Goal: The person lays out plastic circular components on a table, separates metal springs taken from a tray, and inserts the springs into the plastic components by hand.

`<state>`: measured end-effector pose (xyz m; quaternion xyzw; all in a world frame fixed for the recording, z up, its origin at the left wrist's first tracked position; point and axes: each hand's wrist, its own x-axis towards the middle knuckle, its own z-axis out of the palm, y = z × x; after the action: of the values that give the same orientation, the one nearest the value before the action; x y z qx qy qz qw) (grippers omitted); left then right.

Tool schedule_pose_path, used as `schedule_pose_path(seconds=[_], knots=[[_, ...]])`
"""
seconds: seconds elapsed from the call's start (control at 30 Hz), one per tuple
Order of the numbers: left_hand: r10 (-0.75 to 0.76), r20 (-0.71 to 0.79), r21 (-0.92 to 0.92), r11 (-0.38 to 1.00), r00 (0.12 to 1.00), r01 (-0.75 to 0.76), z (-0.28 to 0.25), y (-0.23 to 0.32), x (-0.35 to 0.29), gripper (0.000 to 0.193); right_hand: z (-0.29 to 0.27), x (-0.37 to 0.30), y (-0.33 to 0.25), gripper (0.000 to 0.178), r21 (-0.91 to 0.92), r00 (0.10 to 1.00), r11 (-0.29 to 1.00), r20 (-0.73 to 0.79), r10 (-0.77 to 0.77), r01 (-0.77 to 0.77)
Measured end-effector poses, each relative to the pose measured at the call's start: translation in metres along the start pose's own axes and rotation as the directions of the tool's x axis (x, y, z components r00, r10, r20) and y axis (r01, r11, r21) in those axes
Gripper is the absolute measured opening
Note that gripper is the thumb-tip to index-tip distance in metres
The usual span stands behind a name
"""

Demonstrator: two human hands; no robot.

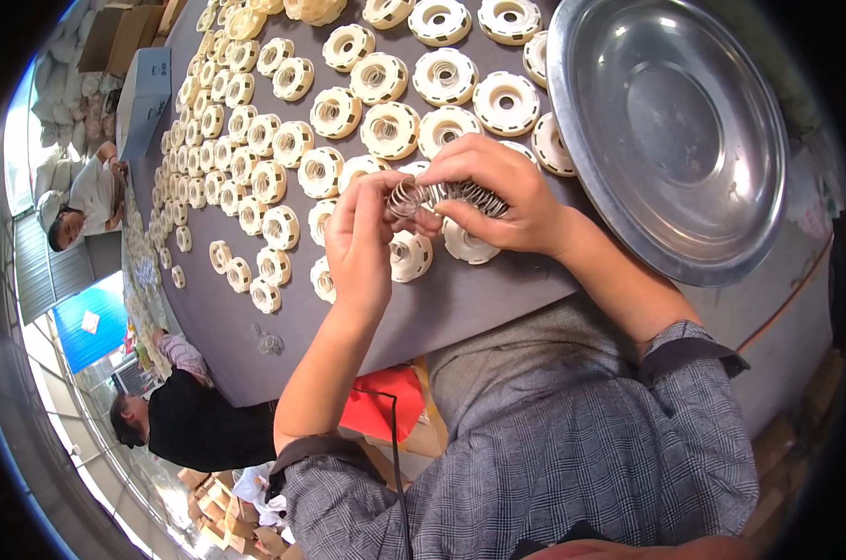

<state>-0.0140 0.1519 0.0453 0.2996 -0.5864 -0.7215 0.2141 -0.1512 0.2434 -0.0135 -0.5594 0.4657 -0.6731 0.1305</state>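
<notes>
Close together over the near part of the grey table (441, 317), both hands are at a bunch of metal coil springs (479, 196). My right hand (530, 201) is closed around the bunch, thumb on the near side and fingers over the top. At the left end of the bunch, my left hand (359, 243) pinches a spring (404, 198) between thumb and fingers. Below and around them lie cream ring-shaped plastic parts with notched rims, such as one ring (445, 77) with a spring in its centre. Another ring (506, 104) shows a bare hole.
A large round steel basin (581, 140) overlaps the table's right side. A few loose springs (269, 342) lie near the left edge. Rows of rings reach the far left, by a grey-blue box (150, 98). Two people (199, 420) (96, 196) are along the left side.
</notes>
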Motion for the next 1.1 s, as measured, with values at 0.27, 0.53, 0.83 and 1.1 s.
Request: schedule_pose_path(seconds=[0.27,0.53,0.83,1.1], knots=[[-0.527,0.302,-0.158,0.794,0.794,0.587,-0.025,0.012,0.003,0.034,-0.009,0.003,0.002,0.032,-0.417,0.939,0.908,-0.293,-0.183,0.047],[0.305,-0.095,0.57,0.797,0.948,-0.2,-0.057,0.011,0.136,0.032,-0.002,0.002,0.003,0.032,-0.372,0.953,0.914,-0.181,-0.242,0.162],[0.407,0.096,0.856,0.432,0.908,-0.284,-0.074,-0.012,0.217,0.032,-0.002,0.006,0.003,0.032,-0.357,0.964,0.926,-0.18,-0.193,0.118],[0.413,0.397,0.427,0.707,0.82,-0.563,-0.01,-0.005,0.123,0.036,-0.01,-0.016,0.002,0.03,-0.027,0.909,0.962,-0.335,0.249,-0.273]])
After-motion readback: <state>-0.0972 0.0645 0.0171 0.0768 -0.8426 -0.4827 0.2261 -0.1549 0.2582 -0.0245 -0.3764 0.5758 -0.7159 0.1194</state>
